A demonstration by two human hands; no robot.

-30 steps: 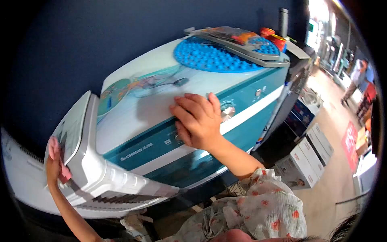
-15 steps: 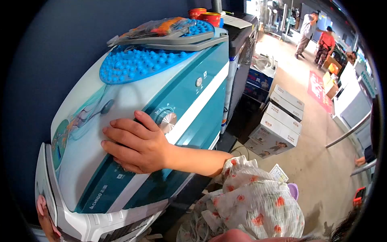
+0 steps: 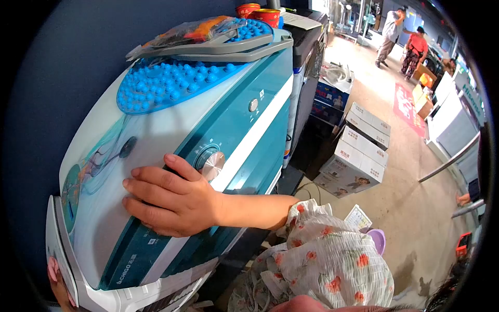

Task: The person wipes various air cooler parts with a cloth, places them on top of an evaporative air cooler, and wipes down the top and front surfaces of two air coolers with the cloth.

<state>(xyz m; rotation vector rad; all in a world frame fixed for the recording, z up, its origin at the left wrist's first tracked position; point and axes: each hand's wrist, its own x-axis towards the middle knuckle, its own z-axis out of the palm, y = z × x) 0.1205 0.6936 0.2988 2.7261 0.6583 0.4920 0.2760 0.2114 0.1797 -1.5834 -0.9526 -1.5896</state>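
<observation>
My right hand point(image 3: 174, 196) lies spread over the edge between the pale top and the teal front panel of a CHIGO appliance point(image 3: 249, 132), apparently a small washing machine. Its fingers point left, a little bent, and nothing shows between them. Close above the hand sits a silver dial point(image 3: 211, 164), which it does not grip. My left hand point(image 3: 60, 283) is at the white end of the machine, mostly hidden in shadow and cut by the view's edge. Something pink shows there; I cannot make out what.
On the machine rest a blue knobbly pad point(image 3: 156, 91) and a clear plastic packet point(image 3: 192, 34). Red tins point(image 3: 265, 16) stand behind. White cartons point(image 3: 351, 161) sit on the floor, near a purple container point(image 3: 377, 240). Two people point(image 3: 390, 34) stand farther off.
The view has shifted slightly, so the machine's near end and my right hand appear a little lower and farther left. The right hand keeps its spread pose on the machine.
</observation>
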